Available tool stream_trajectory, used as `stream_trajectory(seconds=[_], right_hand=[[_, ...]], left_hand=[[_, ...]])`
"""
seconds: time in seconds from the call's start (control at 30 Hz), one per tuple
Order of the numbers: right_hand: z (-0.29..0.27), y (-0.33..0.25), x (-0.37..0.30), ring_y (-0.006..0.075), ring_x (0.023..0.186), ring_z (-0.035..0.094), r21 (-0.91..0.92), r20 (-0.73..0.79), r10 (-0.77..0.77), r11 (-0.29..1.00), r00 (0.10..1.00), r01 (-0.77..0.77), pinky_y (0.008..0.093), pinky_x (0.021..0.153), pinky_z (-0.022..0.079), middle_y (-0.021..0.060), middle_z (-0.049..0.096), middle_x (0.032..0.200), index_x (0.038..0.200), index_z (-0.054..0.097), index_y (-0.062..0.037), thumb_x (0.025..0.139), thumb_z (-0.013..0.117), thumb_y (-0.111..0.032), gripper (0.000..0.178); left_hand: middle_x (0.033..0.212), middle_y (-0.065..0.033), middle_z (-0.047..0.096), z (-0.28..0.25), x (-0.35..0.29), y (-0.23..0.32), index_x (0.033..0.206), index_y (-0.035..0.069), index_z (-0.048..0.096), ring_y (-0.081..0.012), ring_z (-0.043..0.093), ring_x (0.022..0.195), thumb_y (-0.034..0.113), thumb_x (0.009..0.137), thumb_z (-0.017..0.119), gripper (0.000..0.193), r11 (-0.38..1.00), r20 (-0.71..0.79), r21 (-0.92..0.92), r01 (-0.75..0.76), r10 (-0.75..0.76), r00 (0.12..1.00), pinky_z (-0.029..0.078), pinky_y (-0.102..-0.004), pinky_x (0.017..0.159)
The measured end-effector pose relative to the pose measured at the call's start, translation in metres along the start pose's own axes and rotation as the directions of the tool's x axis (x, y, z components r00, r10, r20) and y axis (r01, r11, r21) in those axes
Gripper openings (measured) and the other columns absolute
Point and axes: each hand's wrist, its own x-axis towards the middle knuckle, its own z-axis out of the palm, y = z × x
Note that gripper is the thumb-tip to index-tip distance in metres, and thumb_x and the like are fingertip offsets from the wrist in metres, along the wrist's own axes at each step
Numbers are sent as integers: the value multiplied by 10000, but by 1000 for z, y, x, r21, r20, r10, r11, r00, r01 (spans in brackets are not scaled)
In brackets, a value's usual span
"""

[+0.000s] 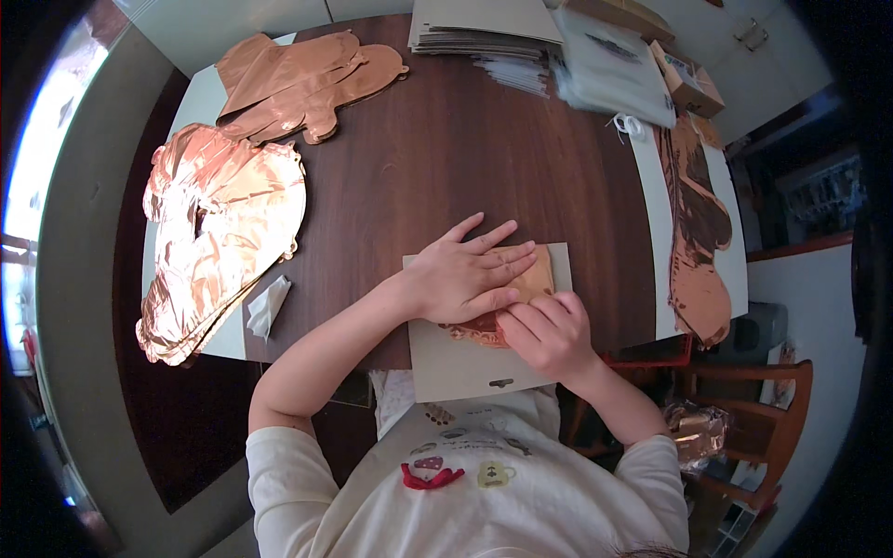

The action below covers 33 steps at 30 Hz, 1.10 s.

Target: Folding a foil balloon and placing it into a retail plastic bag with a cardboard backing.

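A folded copper-coloured foil balloon [535,275] lies on a pale cardboard sheet [456,377] at the table's near edge. Across its upper left part my left hand [465,277] rests flat, fingers spread, pressing on the foil and the card. My right hand [551,333] is closed at the balloon's right side, its fingers curled against the foil; the fingertips are partly hidden. Between the hands and just below them, a crinkled, darker patch of the foil shows. The card's slotted end juts over the table edge toward my body.
Flat foil balloons [228,228] are piled at the left, with more [302,84] at the back left and a strip of them [699,242] at the right. A white tissue [269,307] lies at the left. Cardboard sheets [484,23], clear plastic bags [609,70] and white string [628,125] are at the back.
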Motion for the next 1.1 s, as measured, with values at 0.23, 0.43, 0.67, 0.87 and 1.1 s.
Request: stream_trajectory(seconds=[0.23,0.43,0.67,0.87,1.1], right_hand=[[3,-5,-9,131,715,535,5,104,-27,1000,994,27,291,669,404,-24,549,789,847,639,-104,749,647,-196,134],[-22,-13,-19,187,919,536,155,322,4,986,947,-57,343,835,423,37,561,977,1048,629,-66,706,706,-414,494],[-26,-17,-30,226,1078,481,151,407,26,984,913,-96,396,979,400,62,517,1138,1201,558,-51,559,780,-430,778],[-23,-12,-31,224,1074,491,147,382,13,986,924,-75,382,969,409,60,519,1170,1196,556,-48,545,786,-422,785],[-28,0,-19,223,1071,500,385,365,114,885,924,-261,379,944,421,64,551,1139,1120,591,-43,617,758,-375,625]], left_hand=[[1466,-23,362,2,1,0,1418,124,376,-236,213,1406,470,975,236,579,1000,4,18,-9,9,1000,98,-472,1142],[1470,-18,354,4,1,-1,1415,136,382,-231,206,1409,466,974,242,569,999,-1,51,-14,14,1000,93,-470,1143],[1469,-3,353,6,0,0,1415,149,380,-224,223,1403,471,938,385,576,980,3,198,-29,29,1000,139,-478,1136],[1481,-10,330,-1,1,0,1430,144,348,-213,227,1401,656,797,487,826,979,50,199,-46,37,998,139,-484,1135],[1517,-41,255,-6,1,3,1480,130,183,-240,193,1413,714,615,594,1121,989,123,150,-9,-10,992,126,-507,1131]])
